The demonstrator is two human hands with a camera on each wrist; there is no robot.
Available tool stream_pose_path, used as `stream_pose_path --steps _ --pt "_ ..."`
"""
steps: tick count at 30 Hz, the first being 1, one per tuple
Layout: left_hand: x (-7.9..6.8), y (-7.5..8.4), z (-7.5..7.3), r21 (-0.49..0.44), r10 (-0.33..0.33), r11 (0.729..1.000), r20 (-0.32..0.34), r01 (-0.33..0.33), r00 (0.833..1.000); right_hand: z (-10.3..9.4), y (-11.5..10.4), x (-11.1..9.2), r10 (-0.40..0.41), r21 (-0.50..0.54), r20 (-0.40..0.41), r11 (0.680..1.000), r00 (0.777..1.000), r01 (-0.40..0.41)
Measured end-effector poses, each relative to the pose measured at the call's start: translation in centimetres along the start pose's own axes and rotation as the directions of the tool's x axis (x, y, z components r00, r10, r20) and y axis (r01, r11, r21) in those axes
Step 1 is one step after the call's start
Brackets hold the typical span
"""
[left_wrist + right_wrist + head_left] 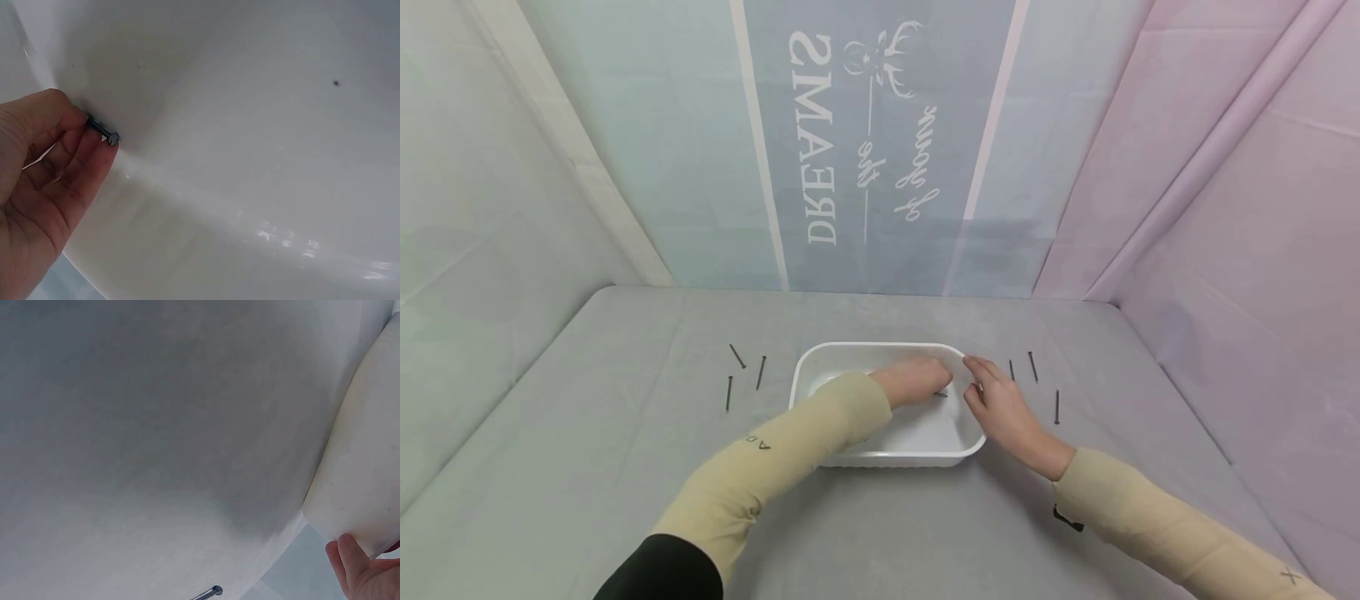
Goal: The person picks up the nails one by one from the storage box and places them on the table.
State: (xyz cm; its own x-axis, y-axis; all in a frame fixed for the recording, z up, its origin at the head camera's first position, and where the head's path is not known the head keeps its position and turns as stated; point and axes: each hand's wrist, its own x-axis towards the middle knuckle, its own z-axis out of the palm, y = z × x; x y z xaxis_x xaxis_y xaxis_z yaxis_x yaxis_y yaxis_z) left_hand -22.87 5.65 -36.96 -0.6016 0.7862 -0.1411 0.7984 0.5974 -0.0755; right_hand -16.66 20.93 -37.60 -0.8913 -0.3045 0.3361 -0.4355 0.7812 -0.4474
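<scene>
A white rectangular tray [898,457] stands on the grey surface in front of me. My left hand [913,379] reaches down inside it, near the right end. Between thumb and fingers that hand pinches a dark screw [103,130], its head pointing out past the fingertips, close to the tray's inner wall. At the tray's right end my right hand [1006,415] grips the rim. In the right wrist view the fingers [353,553] of that hand lie against the outside of the tray wall [362,462].
Left of the tray lie three loose screws [729,393]. Several more screws [1057,407] lie to its right, beyond the right hand. Fabric walls [880,150] enclose the grey surface at the back and both sides; the back one bears printed lettering.
</scene>
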Motion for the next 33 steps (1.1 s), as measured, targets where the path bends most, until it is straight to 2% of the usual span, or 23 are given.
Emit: stream_pose_path --steps 16,23,33 --pt "-0.2 0.2 -1.0 -0.007 -0.012 1.0 0.045 0.012 0.999 0.0 0.0 -0.1 0.001 -0.007 0.006 1.0 1.0 -0.001" --pt "-1.0 0.2 -2.2 -0.04 -0.046 0.998 0.075 0.049 0.996 0.0 -0.1 0.0 0.007 -0.013 0.013 1.0 1.0 -0.006" --pt "-2.2 0.1 -3.3 -0.041 -0.066 0.997 0.061 0.068 0.996 -0.2 -0.1 0.0 0.007 0.001 0.022 1.0 1.0 -0.007"
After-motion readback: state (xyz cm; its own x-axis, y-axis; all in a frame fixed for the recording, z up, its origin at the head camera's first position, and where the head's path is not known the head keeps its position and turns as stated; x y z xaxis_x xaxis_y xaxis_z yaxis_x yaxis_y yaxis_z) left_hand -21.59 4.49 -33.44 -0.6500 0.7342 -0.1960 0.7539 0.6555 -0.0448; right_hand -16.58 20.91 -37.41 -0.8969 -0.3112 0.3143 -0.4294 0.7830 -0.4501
